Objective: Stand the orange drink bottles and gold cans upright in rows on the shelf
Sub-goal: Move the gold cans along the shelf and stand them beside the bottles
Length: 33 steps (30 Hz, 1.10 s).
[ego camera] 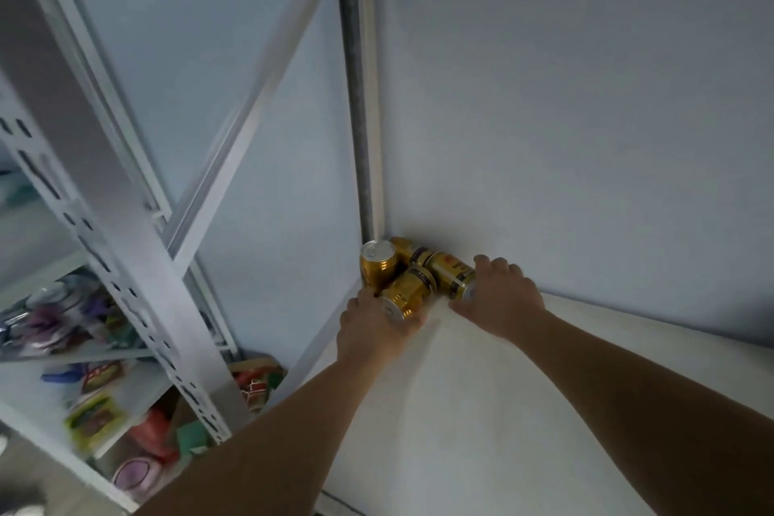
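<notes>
The person's left hand is curled round the near end of a gold can that lies on its side, its silver end facing the wrist. The right hand closes over the end of a second tipped can, which lies just right of the first and touches it. Behind these two, a third tipped can lies against the back wall. To their left an upright can stands in the far left corner of the shelf, silver top showing, pressed against the can in the left hand. All four cans crowd into that corner. Both forearms reach across the white board from its near edge. Beyond the shelf's left edge stands a slotted metal post, with lower shelves of blurred colourful packets.
</notes>
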### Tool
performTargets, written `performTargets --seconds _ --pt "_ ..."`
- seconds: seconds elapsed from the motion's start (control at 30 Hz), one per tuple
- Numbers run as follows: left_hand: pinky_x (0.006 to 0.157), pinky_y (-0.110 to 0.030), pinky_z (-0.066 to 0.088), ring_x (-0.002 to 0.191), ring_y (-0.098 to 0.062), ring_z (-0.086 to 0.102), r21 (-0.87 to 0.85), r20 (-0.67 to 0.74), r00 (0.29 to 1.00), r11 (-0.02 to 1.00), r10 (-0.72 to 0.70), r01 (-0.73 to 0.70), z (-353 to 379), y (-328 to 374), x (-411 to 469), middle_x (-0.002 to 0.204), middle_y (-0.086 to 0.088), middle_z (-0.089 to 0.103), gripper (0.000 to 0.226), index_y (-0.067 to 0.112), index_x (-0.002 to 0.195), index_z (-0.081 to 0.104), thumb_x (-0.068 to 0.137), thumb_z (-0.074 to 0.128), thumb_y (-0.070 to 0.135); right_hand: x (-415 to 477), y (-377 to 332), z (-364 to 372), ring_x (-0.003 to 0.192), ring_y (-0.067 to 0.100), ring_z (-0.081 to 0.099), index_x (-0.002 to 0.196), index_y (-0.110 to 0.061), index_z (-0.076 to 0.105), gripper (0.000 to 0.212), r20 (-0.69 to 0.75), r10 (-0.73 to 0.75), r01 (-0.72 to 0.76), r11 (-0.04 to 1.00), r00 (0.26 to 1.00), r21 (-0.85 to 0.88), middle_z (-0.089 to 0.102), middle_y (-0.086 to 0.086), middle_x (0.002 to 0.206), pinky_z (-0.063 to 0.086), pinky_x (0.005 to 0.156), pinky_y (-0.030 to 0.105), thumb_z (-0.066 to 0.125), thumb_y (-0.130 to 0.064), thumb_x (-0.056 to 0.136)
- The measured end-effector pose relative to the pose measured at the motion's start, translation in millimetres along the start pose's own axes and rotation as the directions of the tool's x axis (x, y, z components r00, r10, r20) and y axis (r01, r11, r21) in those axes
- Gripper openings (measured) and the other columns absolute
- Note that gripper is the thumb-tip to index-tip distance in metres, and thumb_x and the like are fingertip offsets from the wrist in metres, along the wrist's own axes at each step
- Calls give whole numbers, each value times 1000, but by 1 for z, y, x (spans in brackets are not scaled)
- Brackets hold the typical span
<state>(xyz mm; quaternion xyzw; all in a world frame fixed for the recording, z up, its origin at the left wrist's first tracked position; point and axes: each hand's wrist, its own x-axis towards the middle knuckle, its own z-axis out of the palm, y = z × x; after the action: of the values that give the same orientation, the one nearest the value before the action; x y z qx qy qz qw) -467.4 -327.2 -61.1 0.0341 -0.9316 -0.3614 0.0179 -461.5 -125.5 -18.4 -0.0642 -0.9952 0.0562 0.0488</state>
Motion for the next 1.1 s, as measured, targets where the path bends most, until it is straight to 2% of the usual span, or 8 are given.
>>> performTargets --seconds 0.17,0.4,0.53,0.6,0.7,0.83,0.93,1.1 --pt "98 -42 45 121 -27 50 125 12 999 991 -40 38 16 -1 5 132 1 56 99 23 147 33 69 67 74 21 -9 13 115 29 53 130 -13 44 76 9 7 -7 995 1000 -98 54 9 125 47 88 40 59 -71 83" --pt "97 -42 47 116 -25 55 56 12 1000 998 -9 8 13 -6 9 127 5 61 85 26 141 40 73 64 70 26 -11 27 112 29 54 126 -11 45 62 -11 35 -35 998 999 -47 56 10 121 48 87 39 65 -55 87" --pt "90 -40 54 103 -17 63 -40 18 1000 999 9 -8 8 -7 -2 110 12 65 71 34 124 50 66 67 71 13 -5 29 110 29 54 122 -9 46 55 -72 39 -38 999 997 11 55 11 120 47 88 36 68 -44 86" --pt "79 -33 53 93 -11 62 -109 15 1000 994 18 -17 4 -6 -9 99 18 62 68 37 112 49 58 66 75 1 1 32 112 30 53 125 -8 44 56 -99 84 -75 993 991 96 53 12 122 46 89 37 70 -39 86" --pt "73 -28 51 92 -10 64 -224 -10 999 974 38 -39 0 -2 -21 97 18 63 64 33 109 53 59 70 69 -19 11 36 113 35 52 130 -4 43 60 -131 172 -118 931 976 345 49 16 124 46 93 41 75 -27 84" --pt "70 -27 48 89 -9 63 -260 -122 991 961 62 -92 -3 5 -43 96 16 64 58 30 110 54 66 81 56 -43 23 36 104 32 55 121 -8 44 55 -72 270 -143 697 960 702 45 11 120 49 83 40 77 -11 77" --pt "69 -24 46 89 -4 61 -272 -160 983 954 87 -128 -4 10 -66 96 17 64 56 33 108 56 63 79 58 -63 29 36 94 23 54 121 -15 42 60 -43 288 -145 597 957 789 41 4 118 45 72 31 79 -10 73" --pt "69 -18 44 92 2 61 -293 -147 977 937 152 -190 -5 15 -109 99 20 65 57 36 113 57 66 76 61 -105 38 34 79 9 51 135 -21 43 64 -20 216 -122 622 976 774 36 2 125 44 69 23 76 -17 81"
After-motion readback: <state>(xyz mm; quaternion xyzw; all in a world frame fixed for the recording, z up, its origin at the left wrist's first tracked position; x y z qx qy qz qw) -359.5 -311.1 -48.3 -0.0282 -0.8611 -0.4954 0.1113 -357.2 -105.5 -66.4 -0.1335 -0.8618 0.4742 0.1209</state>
